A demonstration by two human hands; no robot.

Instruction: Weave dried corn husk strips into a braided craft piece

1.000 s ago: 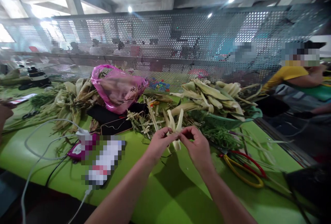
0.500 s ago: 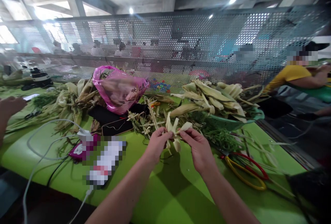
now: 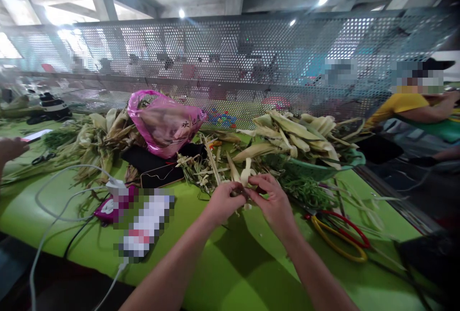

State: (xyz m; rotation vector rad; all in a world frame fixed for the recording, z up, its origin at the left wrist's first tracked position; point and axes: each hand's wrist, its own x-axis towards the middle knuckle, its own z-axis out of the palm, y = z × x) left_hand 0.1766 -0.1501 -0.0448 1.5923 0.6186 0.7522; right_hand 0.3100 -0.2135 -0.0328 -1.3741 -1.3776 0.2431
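Currently, in the head view, your left hand (image 3: 224, 201) and right hand (image 3: 275, 201) meet above the table (image 3: 223, 284), thumbs and fingers pinching a pale husk (image 3: 247, 173) between them. It sits in front of you, a curled strip rising past your fingertips; its lower part is mostly covered. It looks thin, so uneven pulling could split it. Your hold seems to be fingertips only, so one slack pinch could let the strips slip or unfold. If dropped, it might get lost among the similar scraps (image 3: 190, 172) just beyond. A wide swing of your right forearm could also knock the scissors (image 3: 362, 257).
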